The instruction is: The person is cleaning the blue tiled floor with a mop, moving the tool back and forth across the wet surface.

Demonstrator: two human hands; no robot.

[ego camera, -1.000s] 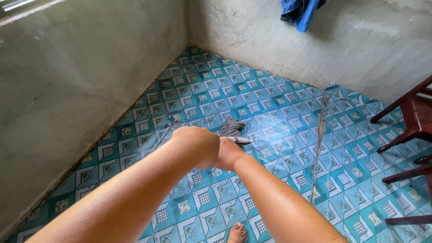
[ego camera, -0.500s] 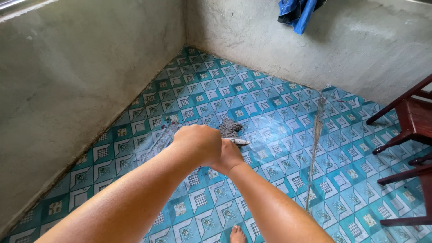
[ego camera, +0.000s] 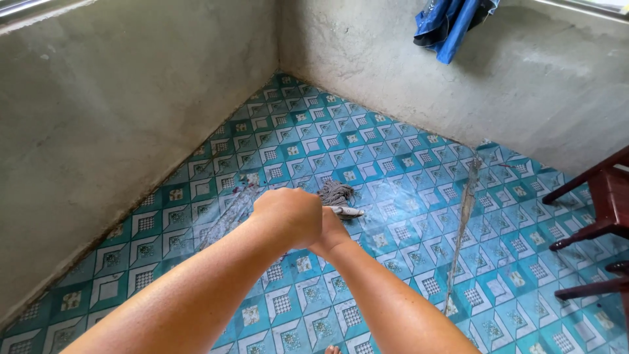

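A mop (ego camera: 336,194) is being worked over a blue patterned tile floor (ego camera: 393,164), its grey string head lying on the tiles just beyond the two hands, out toward the corner where the two bare concrete walls (ego camera: 118,111) meet. The left hand (ego camera: 288,216) is closed into a fist, and the right hand (ego camera: 331,229) is tucked close behind and under it; both appear to be wrapped around the handle, of which only a short pale end is seen beside the mop head, so the grip itself cannot be fully made out. As for progress, a judgement only can be offered: wet, glossy streaks are seen on the tiles to either side of the mop head, and a long dirty smear (ego camera: 462,236) runs down the floor to the right of the mop, between it and the dark red wooden chair (ego camera: 599,210). The strip of tiles along the walls beyond the mop head looks duller and may not yet have been reached. A blue cloth (ego camera: 449,23) hangs over the wall top, well beyond the mop. A toe is glimpsed at the bottom edge, near the mop side of the floor.
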